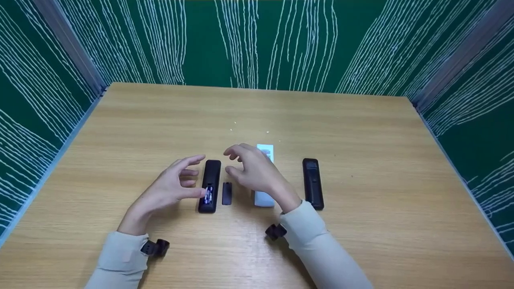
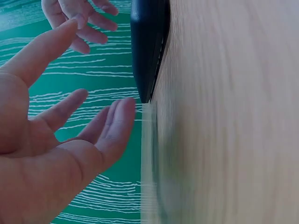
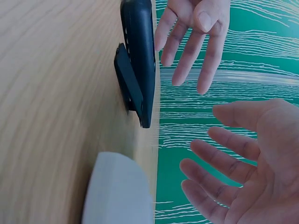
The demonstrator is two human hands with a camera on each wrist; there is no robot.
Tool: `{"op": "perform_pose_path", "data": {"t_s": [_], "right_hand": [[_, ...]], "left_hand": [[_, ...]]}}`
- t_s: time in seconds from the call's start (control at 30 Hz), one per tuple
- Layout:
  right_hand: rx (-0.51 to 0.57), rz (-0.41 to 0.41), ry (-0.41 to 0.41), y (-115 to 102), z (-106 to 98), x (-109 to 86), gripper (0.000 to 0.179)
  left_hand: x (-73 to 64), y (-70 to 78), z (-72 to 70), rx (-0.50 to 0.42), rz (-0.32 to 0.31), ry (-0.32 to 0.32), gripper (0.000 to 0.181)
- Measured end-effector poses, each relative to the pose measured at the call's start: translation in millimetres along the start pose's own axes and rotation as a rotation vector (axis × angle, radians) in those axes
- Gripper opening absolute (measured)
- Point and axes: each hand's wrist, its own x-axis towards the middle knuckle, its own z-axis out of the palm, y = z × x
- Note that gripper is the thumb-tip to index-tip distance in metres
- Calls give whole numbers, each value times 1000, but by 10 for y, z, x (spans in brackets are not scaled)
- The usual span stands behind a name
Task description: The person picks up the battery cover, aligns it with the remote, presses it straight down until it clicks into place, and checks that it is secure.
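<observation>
In the head view a black remote control (image 1: 212, 172) lies back up, its compartment uncovered and batteries (image 1: 208, 195) inside. My left hand (image 1: 176, 182) hovers at its left side with spread fingers; the thumb overlaps the remote's edge, and the left wrist view (image 2: 60, 154) has this hand holding nothing. Right of that remote lies its loose black battery cover (image 1: 227, 193). Loosely bent and holding nothing, my right hand (image 1: 257, 168) is above a white remote control (image 1: 264, 199), hiding its middle. The right wrist view shows the white remote (image 3: 119, 191) beside the cover (image 3: 126, 79).
A second black remote control (image 1: 313, 184) lies to the right of the white one. Several tiny pale specks (image 1: 267, 132) dot the wooden table (image 1: 361, 132) farther back. Green walls with white streaks (image 1: 200, 40) stand behind and at both sides.
</observation>
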Motion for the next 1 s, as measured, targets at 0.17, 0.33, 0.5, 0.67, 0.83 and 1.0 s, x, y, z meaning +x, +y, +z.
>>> {"op": "perform_pose_path", "data": {"t_s": [0.17, 0.33, 0.5, 0.67, 0.83, 1.0], "right_hand": [[-4, -3, -10, 10, 28, 11, 36], [-29, -10, -29, 20, 58, 21, 35], [-42, 6, -51, 16, 74, 19, 35], [-39, 41, -67, 12, 87, 11, 33], [-36, 44, -83, 18, 107, 10, 33], [-35, 40, -91, 21, 125, 22, 31]], "left_hand": [[-7, -5, 7, -25, -41, -20, 94], [-48, 7, 31, -52, -84, -11, 94], [-77, 11, 63, -75, -111, -14, 94], [-65, 6, 86, -81, -115, -43, 96], [-70, -14, 92, -70, -122, -72, 97], [-66, -25, 95, -52, -112, -114, 95]]}}
